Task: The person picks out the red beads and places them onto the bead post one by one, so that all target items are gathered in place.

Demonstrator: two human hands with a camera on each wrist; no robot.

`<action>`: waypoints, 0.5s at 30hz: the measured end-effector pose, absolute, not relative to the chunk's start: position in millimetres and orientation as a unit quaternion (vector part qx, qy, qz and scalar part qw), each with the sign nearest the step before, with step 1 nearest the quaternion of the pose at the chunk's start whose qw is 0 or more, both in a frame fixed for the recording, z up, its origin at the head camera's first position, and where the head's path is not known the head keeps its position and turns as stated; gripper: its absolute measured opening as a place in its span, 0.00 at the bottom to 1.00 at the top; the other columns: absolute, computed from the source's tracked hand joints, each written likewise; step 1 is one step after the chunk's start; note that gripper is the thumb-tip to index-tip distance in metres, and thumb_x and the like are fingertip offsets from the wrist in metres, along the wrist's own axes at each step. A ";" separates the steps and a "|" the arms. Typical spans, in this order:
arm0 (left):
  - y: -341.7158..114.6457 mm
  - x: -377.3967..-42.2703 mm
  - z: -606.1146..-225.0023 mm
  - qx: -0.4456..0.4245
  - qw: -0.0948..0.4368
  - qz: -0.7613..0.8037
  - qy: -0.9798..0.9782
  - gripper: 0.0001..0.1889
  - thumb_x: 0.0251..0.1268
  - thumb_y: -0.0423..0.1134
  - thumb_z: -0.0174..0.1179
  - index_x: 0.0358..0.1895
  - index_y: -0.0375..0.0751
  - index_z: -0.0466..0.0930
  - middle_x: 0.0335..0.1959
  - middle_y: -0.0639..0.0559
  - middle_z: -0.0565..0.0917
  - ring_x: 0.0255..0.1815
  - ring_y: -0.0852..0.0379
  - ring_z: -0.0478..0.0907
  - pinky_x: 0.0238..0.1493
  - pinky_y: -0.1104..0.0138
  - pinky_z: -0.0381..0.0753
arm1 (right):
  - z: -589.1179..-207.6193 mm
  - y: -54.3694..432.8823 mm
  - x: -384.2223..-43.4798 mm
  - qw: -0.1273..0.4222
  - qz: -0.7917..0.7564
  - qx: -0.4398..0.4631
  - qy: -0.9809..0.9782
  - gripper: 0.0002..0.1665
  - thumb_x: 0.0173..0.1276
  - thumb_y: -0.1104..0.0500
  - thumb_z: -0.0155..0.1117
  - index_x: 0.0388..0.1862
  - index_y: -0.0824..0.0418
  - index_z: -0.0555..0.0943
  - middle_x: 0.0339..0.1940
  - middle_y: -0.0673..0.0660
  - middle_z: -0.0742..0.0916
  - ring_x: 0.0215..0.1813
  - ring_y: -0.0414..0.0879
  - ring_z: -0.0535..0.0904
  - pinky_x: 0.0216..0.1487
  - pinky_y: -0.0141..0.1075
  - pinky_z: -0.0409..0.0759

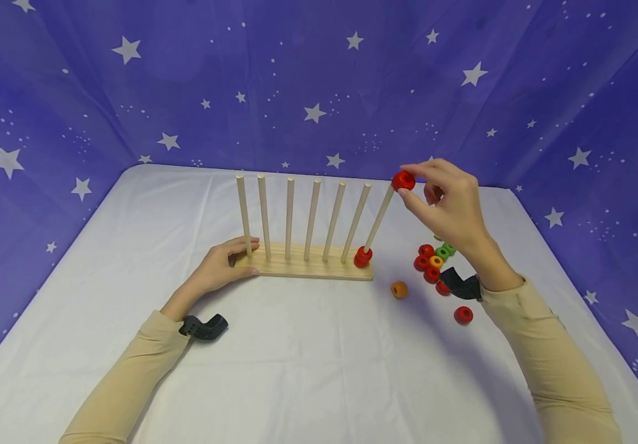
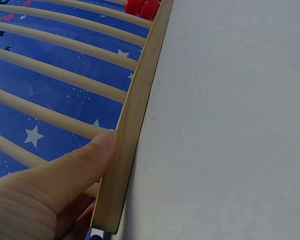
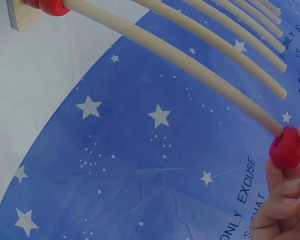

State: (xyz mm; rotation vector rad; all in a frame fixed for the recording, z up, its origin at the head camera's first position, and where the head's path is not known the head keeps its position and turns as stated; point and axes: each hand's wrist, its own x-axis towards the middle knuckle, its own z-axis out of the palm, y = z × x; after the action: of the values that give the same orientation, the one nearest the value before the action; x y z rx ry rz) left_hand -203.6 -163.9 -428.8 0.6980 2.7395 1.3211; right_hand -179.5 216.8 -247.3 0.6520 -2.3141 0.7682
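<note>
A light wooden base [image 1: 308, 268] with a row of several upright pegs stands on the white table. My left hand [image 1: 216, 265] grips the base's left end, thumb along the front edge and fingers behind. Between thumb and fingertips, my right hand [image 1: 447, 197] pinches a red bead [image 1: 404, 180] at the top of the rightmost peg [image 1: 379, 219]. In the right wrist view the held bead [image 3: 288, 148] sits right at the peg's tip, its hole partly showing. Two red beads [image 1: 362, 257] are stacked at the foot of that same peg.
Right of the base lies a cluster of loose red, green and yellow beads [image 1: 435, 262], partly hidden by the right wrist. An orange bead [image 1: 399, 290] and a red bead [image 1: 463, 316] lie apart from it. Blue star-patterned cloth [image 1: 274, 80] hangs behind the table.
</note>
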 end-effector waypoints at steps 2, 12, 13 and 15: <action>-163.7 -203.9 -428.5 0.224 0.011 0.423 0.878 0.30 0.50 0.40 0.70 0.59 0.35 0.75 0.65 0.40 0.73 0.69 0.39 0.65 0.72 0.49 0.62 | -246.4 215.8 -179.6 0.301 0.291 0.248 -0.874 0.17 0.55 0.66 0.68 0.45 0.65 0.84 0.30 0.58 0.81 0.22 0.36 0.60 0.23 0.24 0.59; -163.0 -204.1 -426.7 0.225 0.008 0.422 0.878 0.30 0.49 0.39 0.70 0.58 0.34 0.75 0.64 0.39 0.73 0.69 0.40 0.65 0.71 0.50 0.63 | -242.4 211.5 -179.4 0.281 0.292 0.253 -0.879 0.16 0.56 0.66 0.68 0.46 0.65 0.84 0.33 0.58 0.83 0.21 0.37 0.60 0.21 0.25 0.57; -163.2 -203.8 -427.0 0.225 0.008 0.420 0.879 0.30 0.49 0.39 0.70 0.58 0.34 0.75 0.64 0.39 0.73 0.69 0.40 0.65 0.71 0.50 0.63 | -242.7 211.0 -179.4 0.277 0.292 0.251 -0.880 0.17 0.56 0.66 0.68 0.46 0.65 0.84 0.33 0.59 0.83 0.21 0.37 0.60 0.21 0.24 0.57; -163.4 -203.0 -427.7 0.223 0.009 0.418 0.880 0.30 0.50 0.40 0.70 0.58 0.34 0.75 0.64 0.40 0.73 0.69 0.40 0.65 0.71 0.50 0.63 | -244.2 210.2 -179.3 0.268 0.290 0.246 -0.885 0.17 0.56 0.65 0.69 0.47 0.64 0.84 0.34 0.59 0.83 0.21 0.38 0.61 0.22 0.24 0.57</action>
State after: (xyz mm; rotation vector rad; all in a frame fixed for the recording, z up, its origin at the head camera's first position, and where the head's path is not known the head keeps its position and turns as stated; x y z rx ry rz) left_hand -203.0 -163.4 -427.7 0.6980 2.7495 1.3063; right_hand -179.3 210.2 -244.2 0.6629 -2.3875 0.7820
